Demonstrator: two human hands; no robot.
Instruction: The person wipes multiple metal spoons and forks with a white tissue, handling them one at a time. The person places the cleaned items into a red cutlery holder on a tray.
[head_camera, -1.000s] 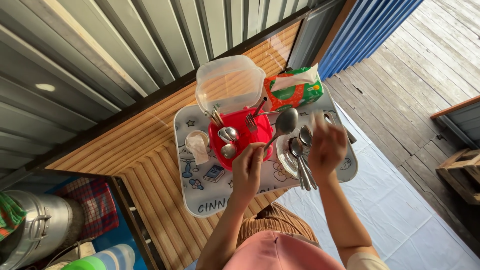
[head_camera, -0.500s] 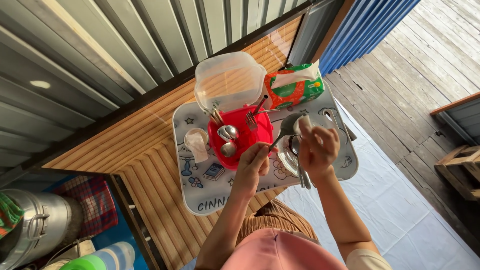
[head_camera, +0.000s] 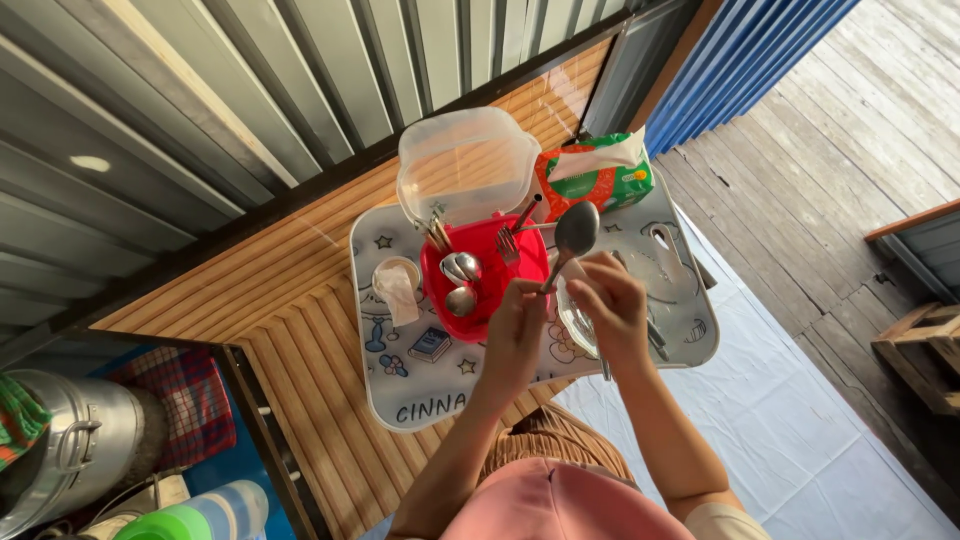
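a person's left hand (head_camera: 515, 325) pinches the handle of a large metal spoon (head_camera: 574, 236), its bowl raised just past the right rim of a red plastic container (head_camera: 485, 272). the right hand (head_camera: 610, 310), fingers curled together, closes around the lower handle beside the left; whether it also holds a cloth cannot be told. more spoons and a fork lie inside the container, whose clear lid (head_camera: 465, 165) stands tilted open behind it. the container sits on a pale printed mat (head_camera: 420, 385) over a wooden counter (head_camera: 290, 290). a green and orange tissue pack (head_camera: 598, 177) lies right of the lid, a small white cup (head_camera: 396, 282) left of the container.
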